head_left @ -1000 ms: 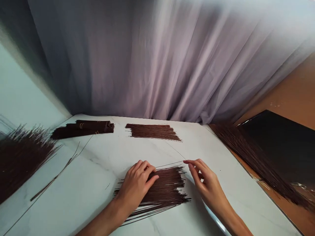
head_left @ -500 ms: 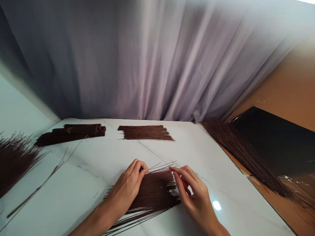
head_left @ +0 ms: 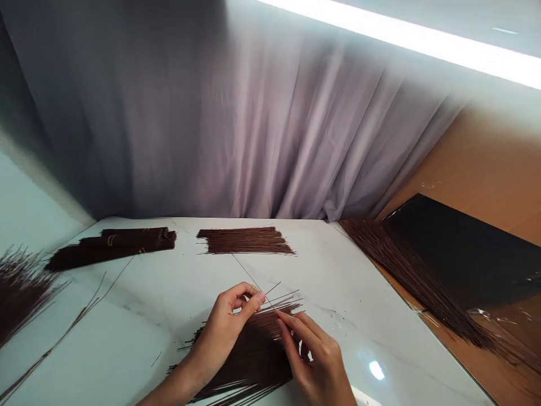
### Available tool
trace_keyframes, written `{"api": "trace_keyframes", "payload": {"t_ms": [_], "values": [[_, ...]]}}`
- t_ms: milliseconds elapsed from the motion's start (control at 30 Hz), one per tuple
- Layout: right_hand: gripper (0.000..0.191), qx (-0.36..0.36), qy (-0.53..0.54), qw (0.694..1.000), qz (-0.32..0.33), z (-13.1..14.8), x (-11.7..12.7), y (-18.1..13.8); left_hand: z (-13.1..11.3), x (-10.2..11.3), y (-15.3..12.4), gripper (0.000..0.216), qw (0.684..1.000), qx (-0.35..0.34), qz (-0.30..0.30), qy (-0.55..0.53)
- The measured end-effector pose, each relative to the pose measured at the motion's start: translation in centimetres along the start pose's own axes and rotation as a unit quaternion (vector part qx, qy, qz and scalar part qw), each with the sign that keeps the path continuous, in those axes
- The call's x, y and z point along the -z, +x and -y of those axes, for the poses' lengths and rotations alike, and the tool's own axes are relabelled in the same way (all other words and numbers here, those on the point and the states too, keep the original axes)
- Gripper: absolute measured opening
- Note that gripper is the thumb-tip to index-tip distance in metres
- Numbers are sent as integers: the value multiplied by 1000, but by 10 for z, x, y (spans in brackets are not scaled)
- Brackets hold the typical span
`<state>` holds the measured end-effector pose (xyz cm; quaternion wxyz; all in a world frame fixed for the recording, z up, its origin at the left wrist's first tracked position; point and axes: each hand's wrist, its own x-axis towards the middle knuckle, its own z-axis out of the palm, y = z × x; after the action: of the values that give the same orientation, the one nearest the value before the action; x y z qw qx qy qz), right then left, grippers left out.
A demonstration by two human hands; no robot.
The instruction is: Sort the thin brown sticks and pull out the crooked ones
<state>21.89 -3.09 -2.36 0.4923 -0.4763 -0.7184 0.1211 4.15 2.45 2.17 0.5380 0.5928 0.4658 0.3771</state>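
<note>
A person's right hand (head_left: 315, 344) pinches the near end of a thin brown strand (head_left: 246, 272) between thumb and forefinger, low over a white marble-patterned table (head_left: 135, 338). The strand slants forward and left from that grip, past the tips of the left hand (head_left: 228, 321), toward a flat brown bundle (head_left: 245, 241) lying beyond. The left thumb and forefinger come together beside the strand; from where I stand I cannot tell whether they grip it.

A second ago the left palm lay on the large brown pile (head_left: 253, 355) just below, with the right hand well apart; now the left is lifted, fingers curled, and the two sets of fingertips almost meet. The strand, then angled out beyond the right hand alone, now runs by both. The pile sits directly beneath the grip, its ends fanned unevenly on either side.

Farther left of the grip, as before, lie tied dark rolls (head_left: 122, 242), a few loose strands (head_left: 87, 309) and a bristly heap (head_left: 21, 304). To its right, a long dark bundle (head_left: 414, 279) stretches beside a black sheet (head_left: 460, 254). Behind it all hangs a grey-mauve curtain (head_left: 253, 113), and a bright light (head_left: 401, 36) now crosses overhead.
</note>
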Motion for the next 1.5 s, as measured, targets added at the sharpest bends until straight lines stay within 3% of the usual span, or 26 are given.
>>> {"api": "trace_keyframes", "payload": {"t_ms": [467,700,867,967,1067,1133,1200,1267,1367,1433,1500], "values": [[24,-17,14,999,-34,-5,-3,2,-10,-6,10,39,999,-26,19,-7],[26,-9,6,1000,-16,-6,-1,3,-8,-7,10,44,999,-10,37,-11],[22,-43,23,998,-32,-3,-2,2,-10,-9,8,41,999,-22,32,-19],[27,-106,85,991,22,-5,5,8,-15,-6,4,39,998,-29,44,-19],[36,-160,162,963,142,-10,28,33,-25,1,-5,36,992,-42,116,7],[34,-139,171,950,220,-9,49,59,-31,4,-10,33,982,-56,175,50],[30,-72,113,956,260,-3,67,81,-34,5,-12,32,973,-69,197,98],[26,14,-9,971,240,7,73,88,-31,2,-9,32,973,-86,178,116],[23,97,-146,976,126,20,55,62,-26,-3,-1,33,984,-104,110,97],[20,92,-116,987,60,19,35,32,-23,-4,2,32,990,-96,76,75],[19,49,-46,996,54,11,19,10,-23,-3,0,32,993,-77,71,50]]}}
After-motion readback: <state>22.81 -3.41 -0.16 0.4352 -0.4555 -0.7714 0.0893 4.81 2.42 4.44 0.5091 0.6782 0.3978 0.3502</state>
